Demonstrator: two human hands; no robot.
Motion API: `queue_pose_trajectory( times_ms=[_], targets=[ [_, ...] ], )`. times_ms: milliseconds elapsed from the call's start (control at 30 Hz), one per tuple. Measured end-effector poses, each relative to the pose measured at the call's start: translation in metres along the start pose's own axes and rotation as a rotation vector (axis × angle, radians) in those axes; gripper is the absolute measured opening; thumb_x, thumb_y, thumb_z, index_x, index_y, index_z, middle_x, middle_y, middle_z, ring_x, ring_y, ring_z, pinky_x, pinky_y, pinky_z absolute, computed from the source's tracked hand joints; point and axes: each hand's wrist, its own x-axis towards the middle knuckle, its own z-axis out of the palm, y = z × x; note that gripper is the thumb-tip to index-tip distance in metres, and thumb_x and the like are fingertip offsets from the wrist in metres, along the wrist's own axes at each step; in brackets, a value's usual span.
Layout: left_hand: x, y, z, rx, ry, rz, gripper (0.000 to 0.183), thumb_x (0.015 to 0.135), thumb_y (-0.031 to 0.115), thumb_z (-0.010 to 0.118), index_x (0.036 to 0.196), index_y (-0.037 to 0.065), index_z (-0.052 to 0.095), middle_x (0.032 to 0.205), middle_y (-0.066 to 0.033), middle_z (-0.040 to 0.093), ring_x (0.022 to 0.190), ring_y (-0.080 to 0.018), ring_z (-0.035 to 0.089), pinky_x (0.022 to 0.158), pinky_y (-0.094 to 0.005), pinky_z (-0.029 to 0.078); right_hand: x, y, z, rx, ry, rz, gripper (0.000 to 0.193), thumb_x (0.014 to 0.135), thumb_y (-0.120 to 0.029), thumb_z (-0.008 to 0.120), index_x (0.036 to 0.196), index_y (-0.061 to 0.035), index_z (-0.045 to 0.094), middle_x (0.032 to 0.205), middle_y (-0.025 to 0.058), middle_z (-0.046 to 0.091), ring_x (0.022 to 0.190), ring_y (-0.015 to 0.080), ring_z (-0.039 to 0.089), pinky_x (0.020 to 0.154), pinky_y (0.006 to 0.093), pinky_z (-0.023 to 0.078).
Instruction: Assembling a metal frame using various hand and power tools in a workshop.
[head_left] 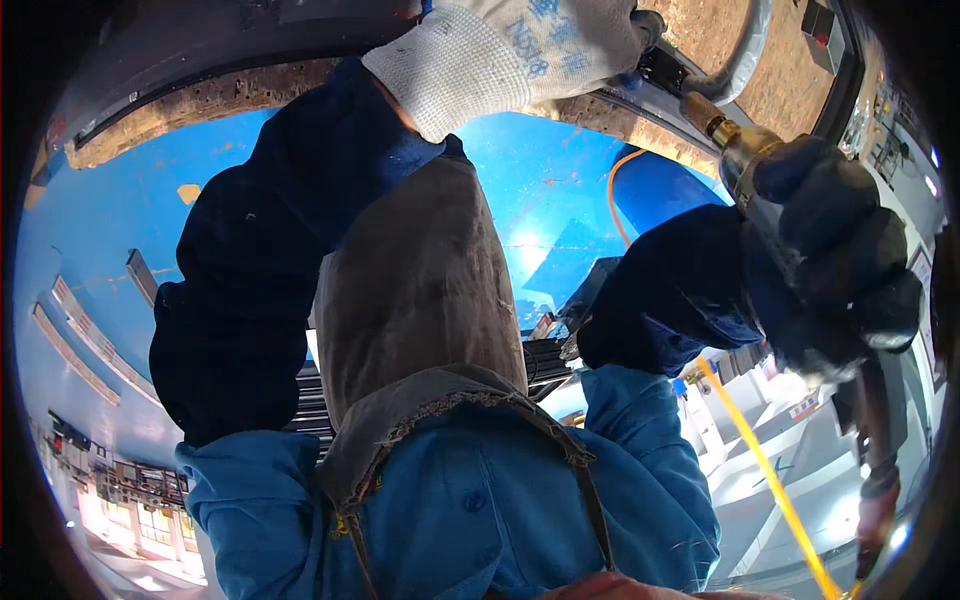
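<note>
Under the rusty rim (250,95), your left hand (510,50) in its white glove presses flat and unclenched; to its right, your right hand (840,240) grasps the air tool (745,165), tip at the rim, work apparently unfinished.

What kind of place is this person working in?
Probably a factory or welding workshop. The left hand wears a white knit work glove, the right hand in a dark glove grips a brass-tipped torch-like tool, and a heavy leather apron hangs over blue overalls.

Two gloved hands, one white-gloved (520,50), one dark-gloved (840,250); one welding torch (735,150); one yellow hose (770,480).
</note>
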Motion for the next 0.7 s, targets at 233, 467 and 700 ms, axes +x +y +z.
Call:
queue_pose_trajectory(
  times_ms=[233, 467, 700],
  targets=[
    [-0.001, -0.004, -0.002, -0.037, -0.011, -0.014, 0.023, 0.079, 0.023, 0.055, 0.093, 0.006, 0.061, 0.089, -0.0096, 0.059, 0.085, -0.0225, 0.057, 0.069, -0.0355, 0.047, -0.015, -0.016, 0.026, -1.21, 0.167, -0.067, 0.045, 0.095, -0.04, 0.04, 0.112, 0.0015, 0.046, 0.095, 0.0158, 0.057, 0.08, 0.0279, 0.065, 0.061, 0.0332, 0.059],
    [0.006, -0.008, 0.002, -0.084, 0.098, 0.026, 0.027, 0.072, 0.022, 0.058, 0.092, 0.006, 0.061, 0.084, -0.0087, 0.059, 0.081, -0.0206, 0.058, 0.062, -0.033, 0.047, 0.003, -0.022, -0.015, -0.761, -0.033, 0.067, 0.033, 0.094, -0.035, 0.044, 0.101, -0.0045, 0.054, 0.086, 0.0078, 0.057, 0.079, 0.0219, 0.06, 0.059, 0.0367, 0.053],
    [0.004, -0.001, 0.005, 0.048, -0.144, 0.001, 0.021, 0.085, 0.021, 0.048, 0.101, 0.011, 0.057, 0.089, -0.0067, 0.057, 0.087, -0.0198, 0.057, 0.076, -0.0305, 0.046, -0.021, -0.012, 0.014, -1.303, 0.226, -0.003, 0.053, 0.095, -0.042, 0.039, 0.12, 0.0048, 0.043, 0.103, 0.0207, 0.056, 0.09, 0.032, 0.064, 0.067, 0.0361, 0.06]
  ],
)
